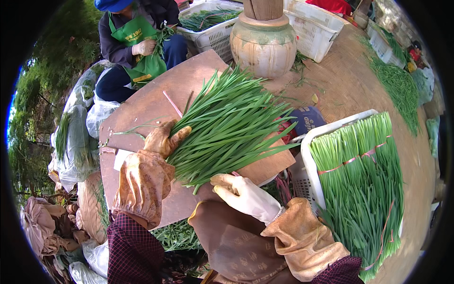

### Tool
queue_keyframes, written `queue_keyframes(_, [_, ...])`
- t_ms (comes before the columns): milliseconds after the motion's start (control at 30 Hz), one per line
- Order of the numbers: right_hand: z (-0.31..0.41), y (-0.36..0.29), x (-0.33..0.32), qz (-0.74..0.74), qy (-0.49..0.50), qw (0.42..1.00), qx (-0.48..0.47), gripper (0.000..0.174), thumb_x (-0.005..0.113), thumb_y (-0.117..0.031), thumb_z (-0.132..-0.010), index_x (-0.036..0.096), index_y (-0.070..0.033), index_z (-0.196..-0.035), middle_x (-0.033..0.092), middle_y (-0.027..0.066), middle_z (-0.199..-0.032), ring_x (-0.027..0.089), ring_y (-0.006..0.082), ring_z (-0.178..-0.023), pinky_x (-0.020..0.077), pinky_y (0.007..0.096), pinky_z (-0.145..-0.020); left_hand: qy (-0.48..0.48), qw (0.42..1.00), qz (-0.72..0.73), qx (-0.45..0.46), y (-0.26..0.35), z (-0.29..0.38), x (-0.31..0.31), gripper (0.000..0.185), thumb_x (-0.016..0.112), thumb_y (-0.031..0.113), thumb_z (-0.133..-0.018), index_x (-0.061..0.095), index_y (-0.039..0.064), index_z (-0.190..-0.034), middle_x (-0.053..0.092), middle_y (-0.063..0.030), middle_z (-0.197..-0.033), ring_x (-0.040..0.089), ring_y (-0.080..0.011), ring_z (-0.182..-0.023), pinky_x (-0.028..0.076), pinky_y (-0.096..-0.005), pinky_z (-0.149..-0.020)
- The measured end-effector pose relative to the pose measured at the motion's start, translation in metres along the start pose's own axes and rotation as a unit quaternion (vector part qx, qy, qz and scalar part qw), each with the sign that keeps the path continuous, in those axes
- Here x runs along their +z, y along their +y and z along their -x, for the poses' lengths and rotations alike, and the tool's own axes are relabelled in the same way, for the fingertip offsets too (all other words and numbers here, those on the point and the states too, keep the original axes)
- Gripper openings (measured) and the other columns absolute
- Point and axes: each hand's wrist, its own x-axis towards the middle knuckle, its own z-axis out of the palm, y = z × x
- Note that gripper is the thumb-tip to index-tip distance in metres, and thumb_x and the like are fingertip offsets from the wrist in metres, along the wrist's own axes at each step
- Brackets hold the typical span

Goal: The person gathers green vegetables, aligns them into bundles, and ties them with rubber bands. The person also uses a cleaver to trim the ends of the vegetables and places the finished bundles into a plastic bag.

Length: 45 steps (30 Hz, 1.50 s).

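Observation:
A loose bundle of garlic chives point(227, 124) lies fanned across a brown board point(142, 99) in front of me. At its left edge, my left hand point(165, 140), in a stained glove, holds the chives with the thumb over the leaves; its other fingers are partly hidden. My right hand point(243, 195), in a pale rubber glove, is just below the bundle's lower edge, fingers curved with a gap to the thumb and nothing visible between them. A knife point(122, 160) with a brown handle lies left of my left hand, partly covered by the sleeve protector.
A white crate point(312, 170) of tied chives stands at right. Beyond the board are a stone pillar base point(262, 46) and more crates point(212, 35). A co-worker in a green apron point(140, 39) sits at upper left, holding greens. Plastic bags point(76, 138) lie at left.

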Motion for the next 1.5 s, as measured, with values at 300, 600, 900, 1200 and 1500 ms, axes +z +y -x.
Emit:
queue_keyframes(300, [-0.029, 0.058, 0.010, 0.111, 0.034, 0.981, -0.154, 0.039, 0.051, -0.014, -0.101, 0.054, 0.006, -0.135, 0.072, 0.0181, -0.111, 0.069, 0.0223, -0.100, 0.0541, 0.0301, -0.084, -0.089, 0.987, 0.132, 0.008, -0.003, 0.005, 0.012, 0.084, 0.050, 0.073, -0.091, 0.051, 0.007, -0.143, 0.067, -0.0270, -0.121, 0.060, -0.0417, -0.121, 0.045, -0.0459, -0.103])
queue_keyframes(600, [-0.034, -0.027, -0.023, 0.036, 0.073, 0.985, -0.150, 0.017, 0.060, -0.007, -0.098, 0.069, 0.001, -0.109, 0.074, 0.0073, -0.099, 0.070, 0.0152, -0.090, 0.0538, 0.0277, -0.083, -0.024, 0.987, 0.135, -0.083, -0.004, 0.028, 0.009, 0.048, 0.058, 0.044, -0.099, 0.062, 0.011, -0.134, 0.071, -0.0220, -0.111, 0.066, -0.0396, -0.110, 0.050, -0.0457, -0.094])
queue_keyframes(900, [-0.122, 0.016, -0.005, 0.317, 0.113, 0.904, -0.265, 0.051, 0.060, -0.019, -0.095, 0.052, -0.004, -0.142, 0.051, 0.0171, -0.148, 0.042, 0.0364, -0.141, 0.0342, 0.0442, -0.116, 0.017, 0.995, 0.091, -0.025, -0.011, 0.029, 0.005, 0.058, 0.042, 0.052, -0.103, 0.062, 0.006, -0.132, 0.070, -0.0268, -0.110, 0.065, -0.0427, -0.110, 0.049, -0.0474, -0.095])
queue_keyframes(1200, [-0.126, 0.017, -0.001, 0.332, 0.095, 0.900, -0.266, 0.051, 0.055, -0.022, -0.093, 0.053, -0.004, -0.140, 0.047, 0.0159, -0.152, 0.043, 0.0344, -0.140, 0.0337, 0.0484, -0.114, 0.163, 0.980, -0.036, 0.110, 0.010, 0.077, -0.024, 0.033, 0.065, 0.022, -0.092, 0.069, 0.008, -0.122, 0.070, -0.0156, -0.112, 0.065, -0.0367, -0.104, 0.052, -0.0442, -0.089])
queue_keyframes(1500, [-0.126, 0.028, -0.013, 0.348, 0.107, 0.893, -0.264, 0.050, 0.054, -0.024, -0.092, 0.056, 0.000, -0.136, 0.050, 0.0175, -0.149, 0.045, 0.0340, -0.138, 0.0341, 0.0474, -0.114, 0.150, 0.978, -0.123, 0.072, 0.015, 0.068, 0.019, 0.010, 0.066, 0.012, -0.092, 0.068, 0.007, -0.100, 0.066, -0.0112, -0.098, 0.065, -0.0345, -0.090, 0.054, -0.0434, -0.075])
